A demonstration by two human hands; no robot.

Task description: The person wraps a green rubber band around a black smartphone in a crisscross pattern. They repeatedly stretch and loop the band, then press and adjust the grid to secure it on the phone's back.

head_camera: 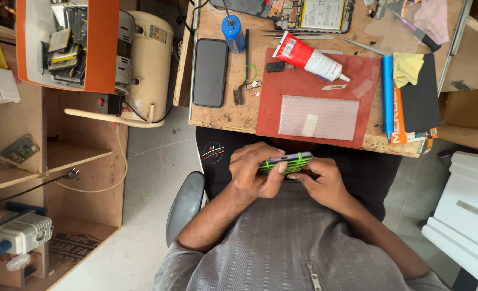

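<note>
A dark phone (285, 163) bound with bright green bands is held edge-on above the person's lap, just in front of the near edge of the tabletop (217, 116). The left hand (256, 171) is clamped around its left end, fingers curled over the top and the thumb pressed against the side; the right hand (325, 183) grips it from below and behind at the right end, fingertips touching the banded edge. Which face of the phone is turned up is hard to tell from this angle. Just beyond the hands, on the tabletop, lies a red mat (314, 108) carrying a clear bubble-wrap pouch (318, 117), a small blade (334, 87) and a red and white glue tube (309, 56) lying slantwise. Left of the mat rest a thin brush (241, 75), a black phone (210, 72) lying flat and a blue cylinder (233, 33). Right of the mat sit a blue tube (387, 94), a yellow cloth (407, 67) and a black pad (420, 99). Farther back lies an opened phone (317, 15) with its battery exposed. Off to the left, an orange bin (104, 48) holds scrap parts.
</note>
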